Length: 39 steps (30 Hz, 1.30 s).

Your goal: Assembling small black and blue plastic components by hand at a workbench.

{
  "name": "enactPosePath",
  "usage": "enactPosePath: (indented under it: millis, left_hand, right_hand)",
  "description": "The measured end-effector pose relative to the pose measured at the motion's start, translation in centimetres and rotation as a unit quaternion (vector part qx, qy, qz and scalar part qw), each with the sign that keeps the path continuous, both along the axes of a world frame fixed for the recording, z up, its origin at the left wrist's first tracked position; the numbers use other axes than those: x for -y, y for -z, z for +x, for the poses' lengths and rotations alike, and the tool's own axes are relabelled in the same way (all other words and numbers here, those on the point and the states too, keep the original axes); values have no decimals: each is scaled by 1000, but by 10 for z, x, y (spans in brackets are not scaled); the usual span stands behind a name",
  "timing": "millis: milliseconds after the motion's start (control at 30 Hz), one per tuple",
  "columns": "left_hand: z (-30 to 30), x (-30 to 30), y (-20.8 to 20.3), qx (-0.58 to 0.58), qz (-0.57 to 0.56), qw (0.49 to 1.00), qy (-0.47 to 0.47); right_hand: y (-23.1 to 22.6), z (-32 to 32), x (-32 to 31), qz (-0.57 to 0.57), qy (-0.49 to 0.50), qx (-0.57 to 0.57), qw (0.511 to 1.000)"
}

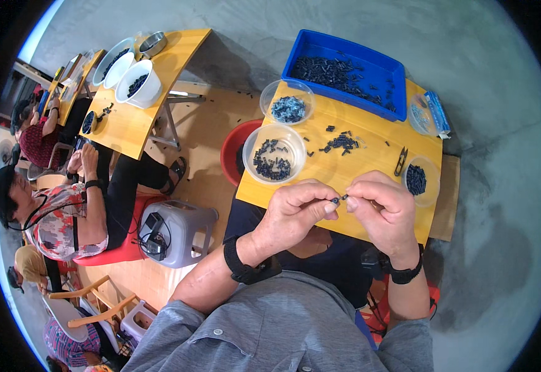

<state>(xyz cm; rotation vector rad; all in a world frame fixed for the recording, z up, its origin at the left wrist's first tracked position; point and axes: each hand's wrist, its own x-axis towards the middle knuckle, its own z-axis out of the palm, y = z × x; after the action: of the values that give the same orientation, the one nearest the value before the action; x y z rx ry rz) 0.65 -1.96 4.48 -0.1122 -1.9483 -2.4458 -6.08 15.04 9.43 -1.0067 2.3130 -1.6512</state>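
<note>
Both hands meet over the near edge of a small wooden desk (369,158). The left hand (295,211) has its fingers (327,208) closed in a pinch on a tiny dark part (335,201). The right hand (385,208) has its fingers (351,203) pinched as well, their tips just beside that part, on a small piece too tiny to make out. The two sets of fingertips almost touch, with the part between them.

Just beyond the left fingers stands a clear round bowl (275,155) holding dark small parts. Farther out from it is a second clear bowl (288,102) with bluish-grey pieces. A loose heap of dark parts (342,142) lies on the desk beyond the fingertips. Beyond the right fingers lies a small pair of black snips (400,161), and to their right a clear cup (420,180) of dark blue pieces. At the far edge of the desk sits a blue tray (376,62) strewn with dark parts. A red tub (230,152) shows below the desk on the left.

Well to the left, other people sit at another wooden desk (134,124) with white bowls (139,84), and a grey stool (180,232) stands between.
</note>
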Motion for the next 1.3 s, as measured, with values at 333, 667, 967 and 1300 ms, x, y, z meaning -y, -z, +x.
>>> enactPosePath:
  millis: [333, 667, 967, 1300]
  left_hand:
    - [-6, 2, 5, -28, 3, 1000, 2]
    - [-9, 5, 6, 7, -30, 999, 13]
    - [-5, -1, 8, 117, 43, 992, 14]
    - [-8, -6, 12, 185, 98, 975, 75]
  right_hand:
    - [2, -4, 3, -4, -9, -29, 1000]
    - [8, -10, 8, 19, -23, -67, 997]
    - [21, -7, 10, 26, -14, -86, 996]
    - [41, 3, -2, 6, 6, -43, 999]
